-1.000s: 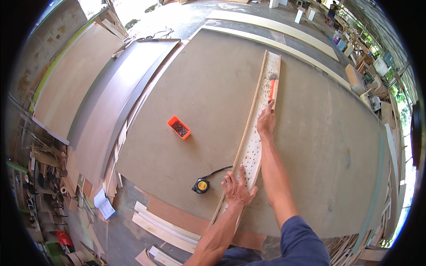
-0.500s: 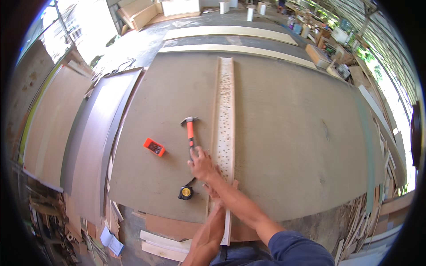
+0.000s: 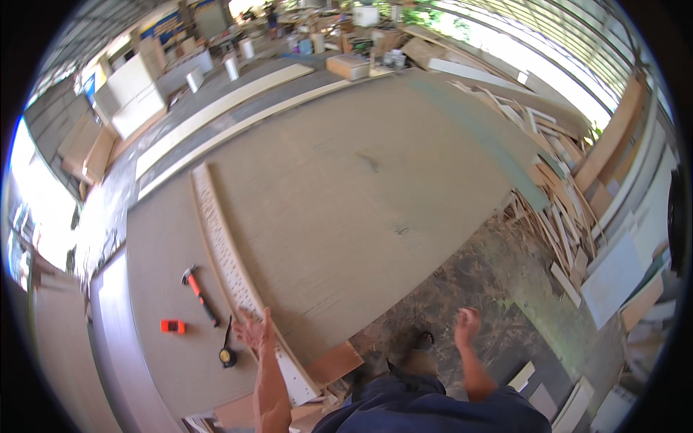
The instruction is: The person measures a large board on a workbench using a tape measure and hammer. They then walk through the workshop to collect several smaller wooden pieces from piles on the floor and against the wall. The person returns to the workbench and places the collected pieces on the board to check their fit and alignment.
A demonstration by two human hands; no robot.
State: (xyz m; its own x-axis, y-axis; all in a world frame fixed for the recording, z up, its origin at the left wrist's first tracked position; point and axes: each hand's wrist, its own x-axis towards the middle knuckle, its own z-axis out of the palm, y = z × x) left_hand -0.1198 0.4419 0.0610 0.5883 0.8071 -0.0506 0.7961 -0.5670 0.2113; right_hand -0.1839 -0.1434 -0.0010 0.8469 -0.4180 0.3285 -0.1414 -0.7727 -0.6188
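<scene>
My left hand is open with spread fingers over the near part of a long wooden frame, whose pale inner strip is dotted with small marks. Whether its fingers touch the wood I cannot tell. Off to the right, my right hand hangs above the floor with its fingers curled in and nothing seen in them. Left of the frame, a claw hammer with an orange and black handle lies on the large brown board. Near it are a small orange box and a black and yellow tape measure.
The big brown board forms the work surface. Beyond its far edge lie long pale planks. Piled wood offcuts are at the right, beside leaning panels. Stained floor runs along the board's near right edge.
My right hand has left the hammer and swung out to the right, while the hammer stays on the board. My left hand has opened. The view has turned to the right.
</scene>
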